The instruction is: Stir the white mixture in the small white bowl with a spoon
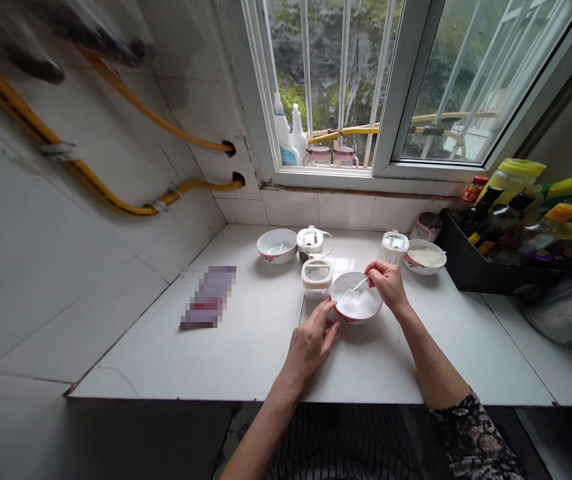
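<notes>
White-filled bowl point(365, 321) on the counter point(246, 360), just beside a small jar point(317, 285). The right hand point(387, 285) pinches the spoon point(359, 286) by its handle end, leaving the scoop free inside the bowl. The left hand point(312, 341) curls at the near-left rim, presumably for steadying; from where I stand, I cannot tell whether it grips.

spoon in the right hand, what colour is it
White; the spoon in the right hand shows best in the head view.
</notes>
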Demonstrator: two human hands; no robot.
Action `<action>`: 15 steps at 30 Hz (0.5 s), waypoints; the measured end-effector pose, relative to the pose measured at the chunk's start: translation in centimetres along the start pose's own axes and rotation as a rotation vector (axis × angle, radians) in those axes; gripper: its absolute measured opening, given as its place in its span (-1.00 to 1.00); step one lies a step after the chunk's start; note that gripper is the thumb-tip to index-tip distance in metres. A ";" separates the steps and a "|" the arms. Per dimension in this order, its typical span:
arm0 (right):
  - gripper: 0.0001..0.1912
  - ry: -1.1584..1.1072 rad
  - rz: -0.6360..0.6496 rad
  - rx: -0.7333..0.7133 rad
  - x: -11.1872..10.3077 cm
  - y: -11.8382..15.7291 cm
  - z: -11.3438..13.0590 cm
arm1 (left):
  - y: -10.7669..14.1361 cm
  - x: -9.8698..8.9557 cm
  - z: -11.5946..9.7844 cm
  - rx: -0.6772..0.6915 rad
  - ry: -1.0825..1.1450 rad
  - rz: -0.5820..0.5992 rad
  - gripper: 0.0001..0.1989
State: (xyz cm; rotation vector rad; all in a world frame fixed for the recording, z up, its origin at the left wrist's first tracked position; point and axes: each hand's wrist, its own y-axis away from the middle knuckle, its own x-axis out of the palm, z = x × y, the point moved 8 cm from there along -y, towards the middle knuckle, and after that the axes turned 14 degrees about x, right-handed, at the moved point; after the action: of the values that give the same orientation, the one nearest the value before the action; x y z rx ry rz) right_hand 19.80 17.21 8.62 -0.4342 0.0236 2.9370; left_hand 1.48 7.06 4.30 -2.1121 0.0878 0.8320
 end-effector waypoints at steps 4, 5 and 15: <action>-0.84 0.110 0.071 -0.099 1.3 1.0 1.0 | 0.0 -0.1 -0.1 0.009 -0.001 -0.004 -0.60; -0.84 0.121 0.092 -0.101 1.6 1.2 1.0 | 0.0 -0.1 -0.1 0.010 0.000 -0.003 -0.60; -0.84 -0.062 0.144 0.061 1.3 0.4 -0.1 | 0.1 0.1 0.2 -0.012 0.003 0.014 -0.60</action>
State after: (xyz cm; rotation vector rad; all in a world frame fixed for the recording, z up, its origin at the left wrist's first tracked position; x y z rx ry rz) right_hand 18.52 17.04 8.13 -0.3459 0.1421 3.0792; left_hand 1.42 7.17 4.10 -2.1261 0.1000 0.8394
